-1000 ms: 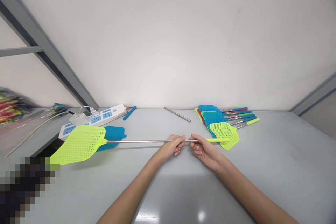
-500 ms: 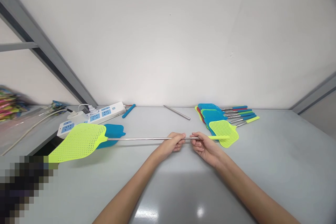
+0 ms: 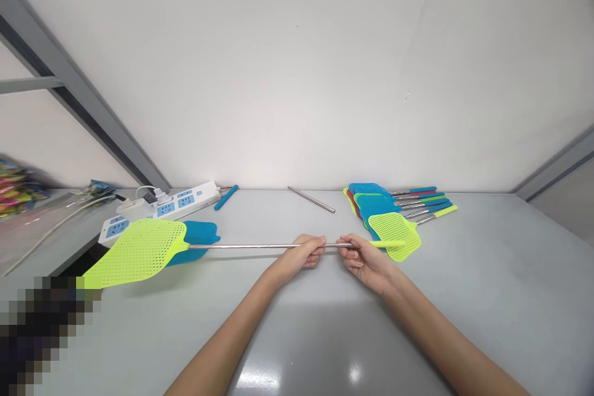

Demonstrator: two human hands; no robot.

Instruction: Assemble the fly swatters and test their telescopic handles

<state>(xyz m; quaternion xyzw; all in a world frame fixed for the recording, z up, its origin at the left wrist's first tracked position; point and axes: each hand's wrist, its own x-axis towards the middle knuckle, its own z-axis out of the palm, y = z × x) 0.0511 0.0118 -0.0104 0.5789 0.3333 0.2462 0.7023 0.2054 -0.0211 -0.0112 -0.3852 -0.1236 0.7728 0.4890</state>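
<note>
A yellow-green fly swatter (image 3: 139, 252) with an extended metal rod stretches level across the table, its perforated head at the left. My left hand (image 3: 304, 252) is closed around the middle of the rod. Close beside it, my right hand (image 3: 359, 260) grips the rod near the yellow-green handle, whose end passes in front of the stacked swatters. Under and behind the held swatter's head lies a loose blue swatter head (image 3: 202, 232). A separate metal rod (image 3: 312, 199) rests on the table beyond my hands.
Several fly swatters (image 3: 371, 203) in blue, yellow-green and red lie stacked at the back right. A white power strip (image 3: 204, 195) with plugs sits back left, beside a blue handle (image 3: 226, 197). Colourful packets (image 3: 16, 189) lie at the far left. A wall (image 3: 315, 74) closes the back.
Both hands keep their hold on the rod, almost unmoved. The whole view has shifted very slightly.
</note>
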